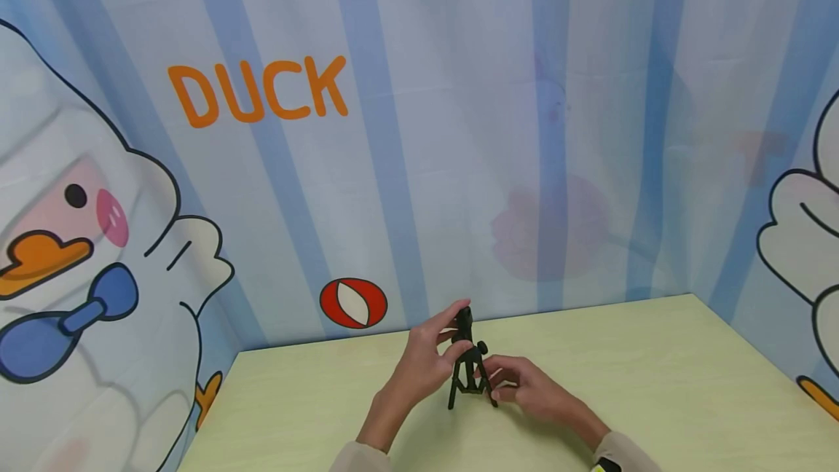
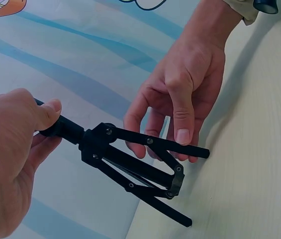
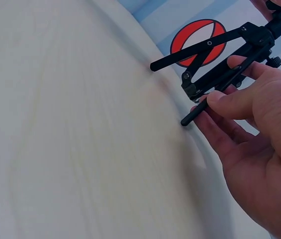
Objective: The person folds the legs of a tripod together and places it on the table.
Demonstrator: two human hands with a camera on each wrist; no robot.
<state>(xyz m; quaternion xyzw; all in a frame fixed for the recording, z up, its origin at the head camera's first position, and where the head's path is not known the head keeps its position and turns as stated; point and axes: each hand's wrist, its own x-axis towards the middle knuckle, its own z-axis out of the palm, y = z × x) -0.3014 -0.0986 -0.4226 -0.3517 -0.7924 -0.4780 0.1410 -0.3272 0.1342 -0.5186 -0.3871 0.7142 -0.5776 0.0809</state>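
A small black tripod (image 1: pixel 470 366) is held upright over the pale table, its legs partly spread and joined to the centre column by braces. My left hand (image 1: pixel 426 363) grips the tripod's upper part between thumb and fingers, as the left wrist view also shows. Lower down, my right hand (image 1: pixel 531 388) pinches one leg near its foot. In the right wrist view the thumb of the right hand (image 3: pixel 259 114) lies along that leg (image 3: pixel 195 112), fingers behind it. Whether the feet touch the table is hard to tell. A dark knob (image 1: pixel 482 347) sticks out beside the column.
The light wooden table (image 1: pixel 314 406) runs back to a hanging cloth (image 1: pixel 459 166) with blue stripes, duck drawings and the word DUCK. A red and white ball (image 1: pixel 354 303) is printed low on it, just behind the table's back edge.
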